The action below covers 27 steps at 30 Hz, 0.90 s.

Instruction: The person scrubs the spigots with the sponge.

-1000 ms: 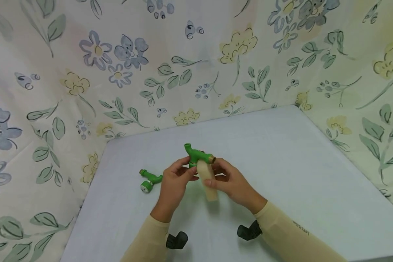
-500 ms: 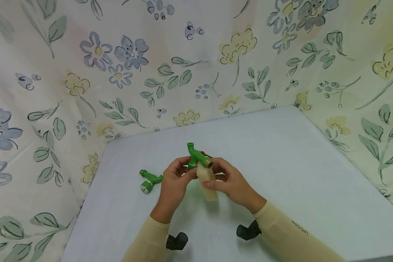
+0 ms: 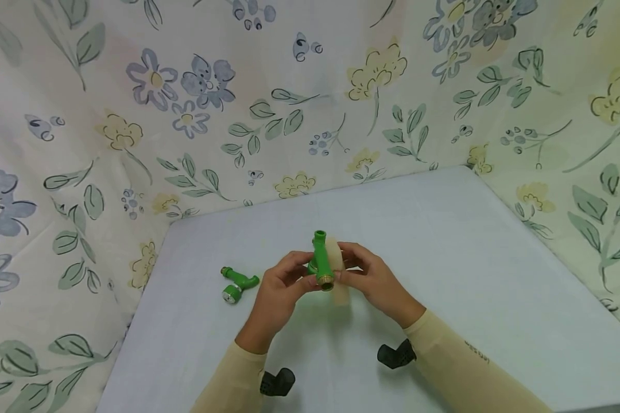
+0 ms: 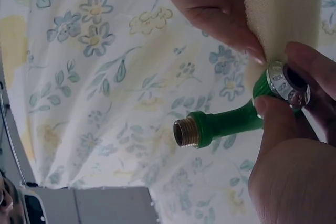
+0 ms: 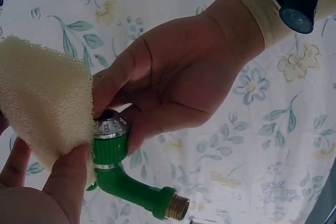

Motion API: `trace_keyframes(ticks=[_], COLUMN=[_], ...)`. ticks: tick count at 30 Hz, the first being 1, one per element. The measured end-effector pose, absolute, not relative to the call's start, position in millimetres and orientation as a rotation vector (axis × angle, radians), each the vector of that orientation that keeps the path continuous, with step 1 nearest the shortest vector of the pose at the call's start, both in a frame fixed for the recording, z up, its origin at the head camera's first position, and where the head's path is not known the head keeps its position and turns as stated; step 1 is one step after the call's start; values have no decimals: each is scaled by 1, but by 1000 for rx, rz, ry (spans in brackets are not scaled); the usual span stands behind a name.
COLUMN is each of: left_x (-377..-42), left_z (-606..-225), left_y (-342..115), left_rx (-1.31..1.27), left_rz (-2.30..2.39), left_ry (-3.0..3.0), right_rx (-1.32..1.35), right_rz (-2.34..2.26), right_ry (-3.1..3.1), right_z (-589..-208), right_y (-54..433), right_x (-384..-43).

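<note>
A green water tap is held up above the white table, its brass threaded end toward me in the head view. My left hand grips it by the ribbed collar and silver knob, as the right wrist view shows. My right hand pinches a cream foam sponge between thumb and fingers. The sponge lies against the tap's right side in the head view, and part of it is hidden behind the tap. A second green tap with a silver knob lies on the table, left of my left hand.
The white table spreads out beneath both hands. Floral cloth hangs along its back and sides. A black wrist camera sits by the left sleeve, another black wrist camera by the right.
The held tap has turned, so its brass end swings from the right toward me. The sponge has moved from its front to its right side. The second tap stays put.
</note>
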<state>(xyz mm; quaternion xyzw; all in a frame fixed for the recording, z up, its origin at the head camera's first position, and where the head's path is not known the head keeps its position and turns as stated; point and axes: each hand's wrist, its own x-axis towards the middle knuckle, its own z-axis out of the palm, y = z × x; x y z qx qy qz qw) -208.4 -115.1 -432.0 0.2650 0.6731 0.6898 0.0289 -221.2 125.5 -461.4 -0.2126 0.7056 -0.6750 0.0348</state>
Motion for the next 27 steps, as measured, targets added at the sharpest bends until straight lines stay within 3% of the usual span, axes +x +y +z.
trace_keyframes(ticks=[5,13,21,27], left_x=[-209,-216,-215,-211], left_z=[-433,-440,-435,-428], left_y=[-114,-115,-117,-114], left_rx=[789,465,466,325], left_rz=[2106,2133,2164,2135], left_ry=[2125,2336,2224,2210], right_rx=[-640,-740,-756,-751], right_rz=[-2079,-2076,-2051,-2040], right_ry=[2143,2150,2292,2329], right_z=[-460,-455,-453,-455], right_y=[125,121,121,120], right_x=[-219,-212,-210,-210])
